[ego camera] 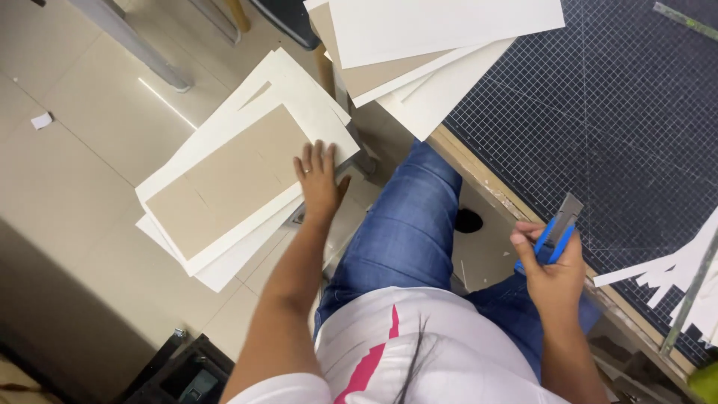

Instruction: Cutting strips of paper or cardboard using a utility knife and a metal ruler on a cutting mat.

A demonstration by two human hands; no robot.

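Single view, head-mounted, aimed steeply down over the wearer's own torso and legs. Close range: both forearms fill the lower frame, left hand and right hand within arm's reach. Floor takes the left half, desk with gridded mat the upper right. Frame tilted, desk edge running diagonally.

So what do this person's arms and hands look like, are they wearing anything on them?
Both arms are bare to the shoulder, where short white sleeves begin. The left hand and right hand wear no gloves, and no rings, watch or bracelet show.
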